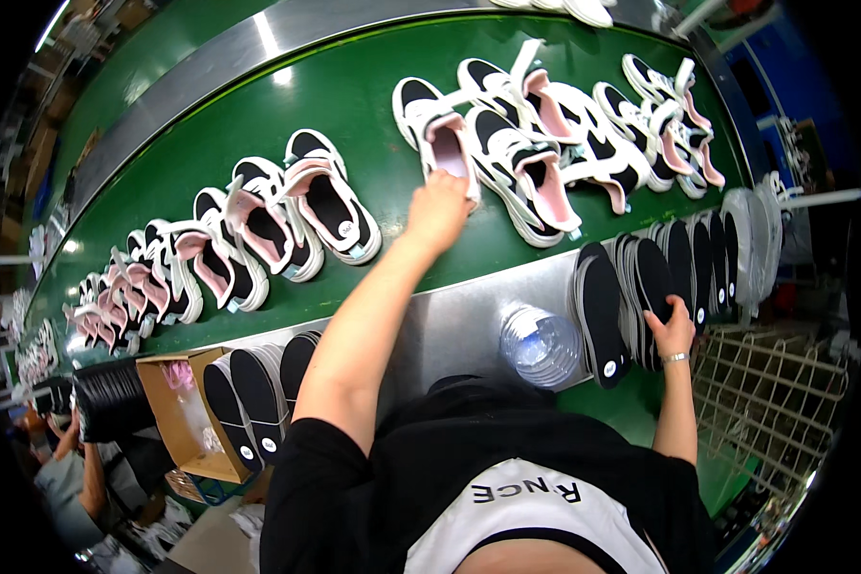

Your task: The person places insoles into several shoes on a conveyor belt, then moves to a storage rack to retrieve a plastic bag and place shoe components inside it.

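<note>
My left hand (438,212) is closed on the heel of a black and white sneaker (438,129) with a pale lining, on the green conveyor belt (354,105). Just right of it stands another sneaker (518,172) with a pink lining and a loose strap. Down at the right, my right hand (673,331) grips the near part of a black insole (652,277) at the front of a stack, thumb on its face. Where the fingertips end behind the insole is hidden. A neighbouring stack of insoles (598,311) leans beside it, a round white sticker on its heel.
More sneakers (330,206) line the belt to the left, others (655,124) at the far right. A clear plastic tub (540,344) sits on the metal ledge (440,330). A cardboard box (187,411), wire basket (770,392) and more insoles (249,397) flank me. Another person (81,469) is at lower left.
</note>
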{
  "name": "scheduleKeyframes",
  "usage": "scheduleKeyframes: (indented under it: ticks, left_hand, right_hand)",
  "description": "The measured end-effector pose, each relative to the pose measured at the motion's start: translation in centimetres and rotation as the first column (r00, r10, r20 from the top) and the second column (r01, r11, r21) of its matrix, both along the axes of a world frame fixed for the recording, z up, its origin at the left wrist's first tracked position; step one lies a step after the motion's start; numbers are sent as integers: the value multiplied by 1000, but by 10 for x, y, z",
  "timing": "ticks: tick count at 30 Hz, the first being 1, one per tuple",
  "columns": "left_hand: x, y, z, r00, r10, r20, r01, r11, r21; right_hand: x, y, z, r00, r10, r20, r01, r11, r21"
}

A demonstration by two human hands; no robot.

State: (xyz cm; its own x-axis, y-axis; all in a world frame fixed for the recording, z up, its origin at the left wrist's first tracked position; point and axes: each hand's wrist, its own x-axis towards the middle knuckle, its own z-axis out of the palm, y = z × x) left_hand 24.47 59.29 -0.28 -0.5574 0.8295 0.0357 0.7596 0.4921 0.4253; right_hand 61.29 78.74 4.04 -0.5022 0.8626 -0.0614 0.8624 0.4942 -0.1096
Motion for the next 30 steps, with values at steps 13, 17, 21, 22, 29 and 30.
scheduleKeyframes:
  ticks: [13,17,21,22,29,30]
  left_hand:
    - [6,-8,-6,875,236,423,-414,817,401]
    - [-14,0,-5,800,310,514,-513,798,317]
    - [-10,-5,-6,798,349,491,-511,824,245]
    - [-9,-6,-7,803,351,481,-505,830,237]
    - [-1,-7,-11,701,329,633,-565,798,211]
    - [2,-4,-14,730,388,563,-578,790,204]
  right_hand:
    - [-186,-56,63,931,-83,-355,-322,270,-908]
    - [-233,-50,43,979,55,-198,-206,281,-937]
    - [-266,-81,6,657,732,-179,-730,560,-391]
    - [-276,-92,-7,677,733,-62,-707,625,-332]
    - [-269,-94,-5,576,810,109,-795,587,-152]
    - [-262,-94,6,593,790,152,-759,612,-222]
